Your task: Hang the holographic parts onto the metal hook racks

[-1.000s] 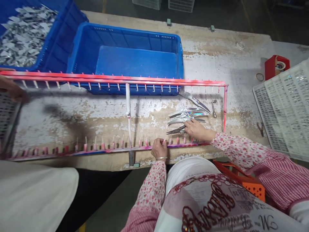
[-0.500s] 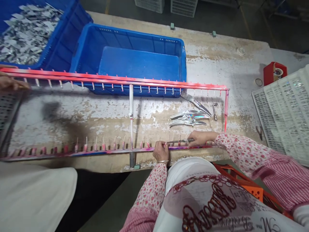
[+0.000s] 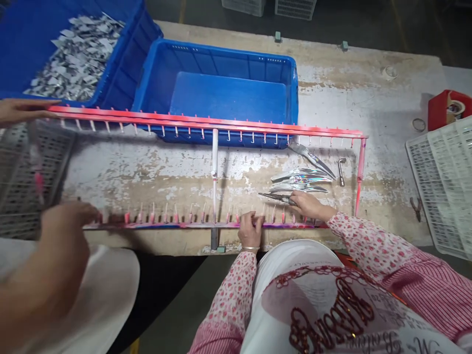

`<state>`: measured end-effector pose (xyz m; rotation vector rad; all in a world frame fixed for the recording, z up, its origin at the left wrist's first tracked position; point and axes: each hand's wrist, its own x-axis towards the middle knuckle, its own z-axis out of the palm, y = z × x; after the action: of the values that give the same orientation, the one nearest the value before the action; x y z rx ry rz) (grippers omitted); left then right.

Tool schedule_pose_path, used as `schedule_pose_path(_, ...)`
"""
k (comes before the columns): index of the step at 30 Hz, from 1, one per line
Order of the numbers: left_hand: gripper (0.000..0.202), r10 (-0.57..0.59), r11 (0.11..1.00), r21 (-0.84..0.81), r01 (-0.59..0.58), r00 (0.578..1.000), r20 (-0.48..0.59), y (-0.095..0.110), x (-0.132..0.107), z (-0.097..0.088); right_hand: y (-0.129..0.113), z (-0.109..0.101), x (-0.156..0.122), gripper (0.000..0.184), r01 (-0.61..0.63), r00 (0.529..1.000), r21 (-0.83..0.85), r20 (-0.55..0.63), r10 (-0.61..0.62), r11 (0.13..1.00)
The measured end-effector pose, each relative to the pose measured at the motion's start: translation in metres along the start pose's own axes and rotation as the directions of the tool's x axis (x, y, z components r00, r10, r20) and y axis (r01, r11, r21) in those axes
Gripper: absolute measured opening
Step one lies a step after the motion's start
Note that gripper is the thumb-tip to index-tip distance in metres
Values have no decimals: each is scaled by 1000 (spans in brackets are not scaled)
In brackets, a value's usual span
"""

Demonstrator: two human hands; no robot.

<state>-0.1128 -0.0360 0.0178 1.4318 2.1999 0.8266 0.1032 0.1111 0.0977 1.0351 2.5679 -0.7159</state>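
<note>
A seated worker in pink floral sleeves leans over a worn, paint-flaked workbench [image 3: 368,98]. The right hand [image 3: 308,204] reaches forward from the 4 o'clock side, forearm angled across the bench edge, palm down and knuckles up. Its fingers are closed on the handles of a pair of slim pliers [image 3: 277,197], whose long axis runs nearly level, with the nose pointing toward 9 o'clock. The tool sits just above the near rail [image 3: 206,225] of a pink-sprayed rack, a little right of centre. The left hand [image 3: 250,228] comes straight up from 6 o'clock and rests on that rail, fingers curled narrowly over it among the upright pegs. Just beyond the pliers, toward 1 o'clock, lie several shiny blade-shaped pieces [image 3: 300,178] with an iridescent sheen, their points toward 3 o'clock; a small bent key [image 3: 341,169] lies beside them. The far rail [image 3: 206,121] carries a row of hooks in front of an empty blue crate [image 3: 221,64]. At 9 o'clock, another person's hands [image 3: 70,216] hold the rack's left end.
</note>
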Motion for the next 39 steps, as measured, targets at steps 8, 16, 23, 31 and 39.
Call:
schedule_pose_path(8,29,-154,967,207,150,988,3,-41,17,-31,-35,-3,24,22,105,994,-148,-3,-106,983)
schedule_pose_path(16,26,-73,987,139,76,997,-23,-44,17,-25,-56,-14,55,29,231,961,-381,-55,-271,896)
schedule_pose_path(23,27,-50,986,155,54,998,-30,-44,17,-24,-56,-23,57,32,247,958,-434,-26,-286,866)
schedule_pose_path(31,24,-50,989,139,51,999,-11,-45,18,-23,-58,-23,51,27,205,965,-446,-56,-255,871)
schedule_pose_path(39,23,-85,995,53,85,996,-8,-52,18,-21,-56,-11,41,25,156,984,-220,122,-131,963)
